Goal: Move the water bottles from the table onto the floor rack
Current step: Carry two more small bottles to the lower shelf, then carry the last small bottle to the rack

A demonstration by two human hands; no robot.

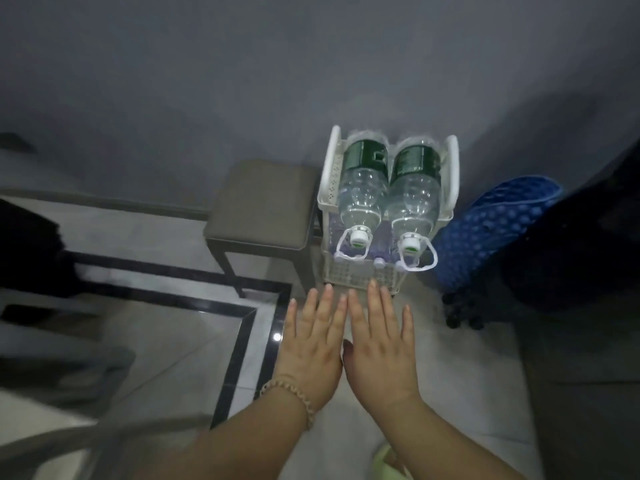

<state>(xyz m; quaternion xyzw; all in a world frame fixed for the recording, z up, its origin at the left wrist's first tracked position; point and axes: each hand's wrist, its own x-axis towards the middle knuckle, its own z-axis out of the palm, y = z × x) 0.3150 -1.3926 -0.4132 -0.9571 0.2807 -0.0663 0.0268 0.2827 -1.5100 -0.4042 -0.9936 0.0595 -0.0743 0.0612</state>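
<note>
Two water bottles (388, 188) lying side by side on the top tier of the floor rack (363, 275), caps toward the front edge, probably so the side rails stopped rolling. Left hand (313, 344) and right hand (379, 344) flat, fingers spread, empty, just short of that front edge.

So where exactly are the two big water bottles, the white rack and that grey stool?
left bottle (362, 188): head view, on its clear shoulder.
right bottle (414, 192): head view, on its clear shoulder.
white rack (362, 271): head view, on its perforated front wall.
grey stool (263, 202): head view, on the seat cushion.
</note>
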